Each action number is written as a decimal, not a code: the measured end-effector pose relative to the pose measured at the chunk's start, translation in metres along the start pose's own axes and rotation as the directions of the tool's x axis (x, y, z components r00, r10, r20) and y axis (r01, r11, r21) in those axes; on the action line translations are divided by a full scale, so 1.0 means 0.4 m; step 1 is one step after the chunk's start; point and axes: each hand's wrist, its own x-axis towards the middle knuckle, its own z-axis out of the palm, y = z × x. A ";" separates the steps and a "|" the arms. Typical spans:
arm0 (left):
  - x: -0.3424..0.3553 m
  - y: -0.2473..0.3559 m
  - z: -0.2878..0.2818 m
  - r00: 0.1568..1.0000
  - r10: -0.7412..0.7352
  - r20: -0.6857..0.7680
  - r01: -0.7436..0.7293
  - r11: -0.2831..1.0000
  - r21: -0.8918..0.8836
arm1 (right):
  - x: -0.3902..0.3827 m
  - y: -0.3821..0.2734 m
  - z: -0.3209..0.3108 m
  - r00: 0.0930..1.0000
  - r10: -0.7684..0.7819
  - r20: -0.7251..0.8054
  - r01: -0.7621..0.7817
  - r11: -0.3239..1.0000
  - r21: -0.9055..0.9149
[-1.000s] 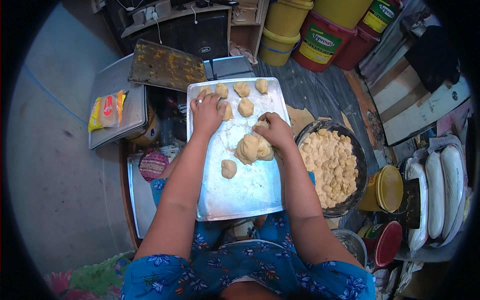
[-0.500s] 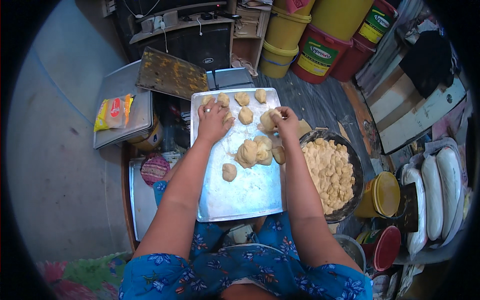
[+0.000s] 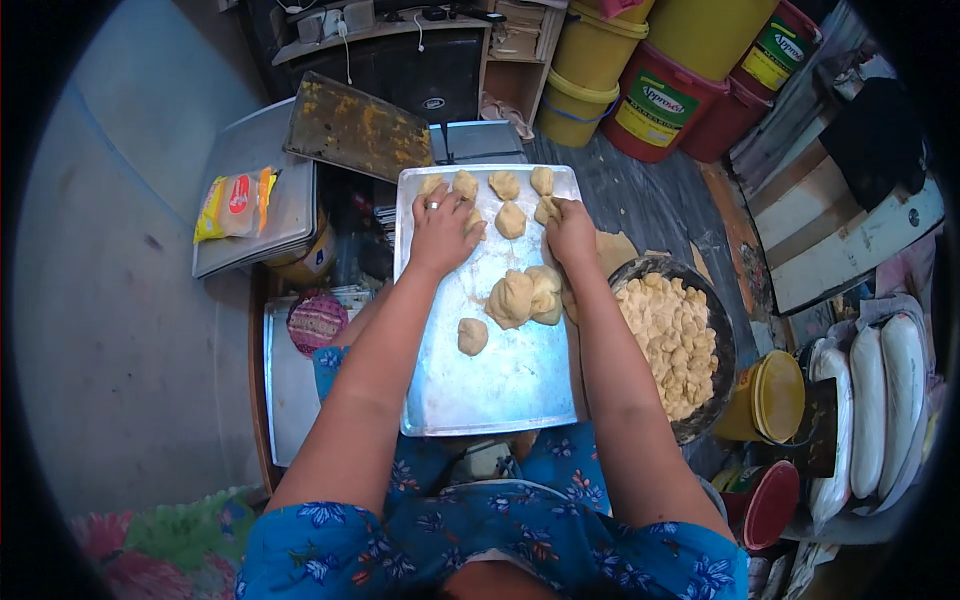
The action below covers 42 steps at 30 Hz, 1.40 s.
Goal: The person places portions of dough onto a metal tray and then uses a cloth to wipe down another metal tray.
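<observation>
A silver baking tray [image 3: 490,390] lies across my lap. My left hand [image 3: 443,238] is at its far left, fingers curved round a piece of dough [image 3: 478,224] that it partly hides. My right hand [image 3: 571,236] is at the far right edge, its closed fingers on another dough piece [image 3: 545,209], mostly covered. Along the far edge sit several dough pieces [image 3: 504,185], with one more dough ball [image 3: 511,220] between my hands. A larger lump of dough [image 3: 512,300] rests mid-tray, and a small dough ball [image 3: 472,336] sits nearer me.
Right of the tray stands a round dark pan [image 3: 728,350] full of small dough pieces [image 3: 665,345]. At left, a yellow plastic packet [image 3: 235,206] lies on stacked trays [image 3: 285,235]. A stained tray [image 3: 360,125] leans behind. Yellow and red buckets [image 3: 655,105] stand at the back.
My right hand has moved to the far right edge of the tray; the larger dough piece it held is no longer in it. My left hand stays at the far left. The whole view has shifted slightly.
</observation>
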 end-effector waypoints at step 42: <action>-0.005 0.019 -0.039 0.982 -0.104 0.158 0.083 0.988 0.134 | -0.217 -0.227 -0.131 0.758 0.008 0.652 0.198 0.950 -0.242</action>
